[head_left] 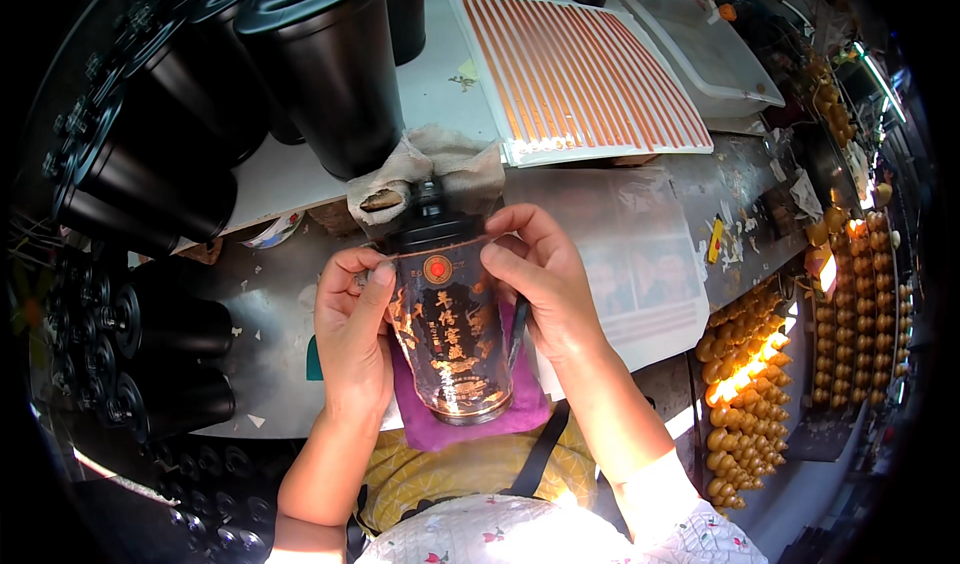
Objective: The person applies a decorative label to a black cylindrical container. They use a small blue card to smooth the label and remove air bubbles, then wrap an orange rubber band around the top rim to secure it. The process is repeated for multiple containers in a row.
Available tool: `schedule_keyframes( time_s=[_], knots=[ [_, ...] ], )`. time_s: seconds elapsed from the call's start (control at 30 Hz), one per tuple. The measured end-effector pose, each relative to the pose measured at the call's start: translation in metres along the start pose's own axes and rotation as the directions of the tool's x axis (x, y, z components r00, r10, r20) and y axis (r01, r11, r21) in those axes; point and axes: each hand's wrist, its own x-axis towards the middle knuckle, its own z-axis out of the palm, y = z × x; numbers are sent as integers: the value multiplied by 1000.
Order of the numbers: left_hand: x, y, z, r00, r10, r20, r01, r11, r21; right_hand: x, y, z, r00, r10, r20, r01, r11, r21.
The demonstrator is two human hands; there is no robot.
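Observation:
A black jar (pixel 428 226) with a lid lies tilted in front of me, its base toward my lap. Over its side spreads a printed decal (pixel 450 314) with gold figures, gold characters and a red round emblem. My left hand (pixel 357 314) pinches the decal's upper left corner between thumb and fingers. At the upper right corner, my right hand (pixel 540 279) has its thumb and index finger closed on the decal, close to the jar's shoulder. Beneath the jar is a purple cloth (pixel 425 429). A crumpled beige cloth (pixel 460 159) sits just past the lid.
Several tall black jars (pixel 320 74) stand at the far left; more black jars (pixel 170 319) lie on the left. A sheet of orange strips (pixel 590 74) and a clear plastic tray (pixel 705 54) are at the back. Right are pale printed sheets (pixel 640 254), a yellow cutter (pixel 715 241) and golden gourd-shaped pieces (pixel 740 434).

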Motion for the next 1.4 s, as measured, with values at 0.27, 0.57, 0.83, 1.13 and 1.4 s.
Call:
schedule_keyframes(
  time_s=[0.27, 0.57, 0.83, 1.13, 1.4],
  knots=[
    [0, -1, 1, 1000, 3, 2, -3, 1000, -29, 2, 1, -1, 999, 32, -33, -32, 999, -8],
    [2, -9, -4, 999, 50, 5, -50, 998, -37, 4, 7, 3, 996, -61, -62, 57, 996, -67],
    [2, -10, -1, 998, 53, -37, -56, 995, -79, 5, 7, 3, 995, -83, -55, 80, 995, -64],
    [5, -10, -5, 999, 38, -10, -39, 997, -59, 5, 8, 1, 995, -81, -62, 73, 991, -109],
    [4, -8, -3, 999, 38, 0, -38, 998, -51, 5, 7, 2, 994, -83, -66, 74, 990, -118]
  ],
)
